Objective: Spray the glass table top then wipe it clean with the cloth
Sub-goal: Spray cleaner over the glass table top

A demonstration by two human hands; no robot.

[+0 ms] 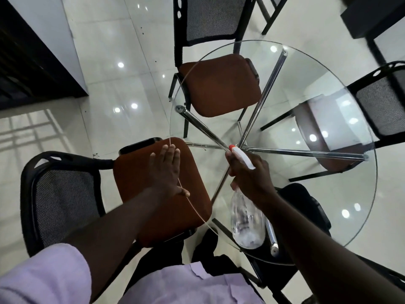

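Observation:
A round glass table top (341, 194) on chrome legs fills the right half of the head view. My right hand (249, 174) grips the neck of a clear spray bottle (246, 222) with a white trigger head and a red nozzle. The nozzle points out over the middle of the glass. My left hand (167, 170) lies flat with straight fingers at the table's left rim, above a brown chair seat. No cloth is in view.
Black-framed chairs with brown seats stand around the table: one at the left (153, 194), one at the far side (221, 84), one at the right (328, 132). A dark cabinet (32, 62) stands at the far left on the glossy tiled floor.

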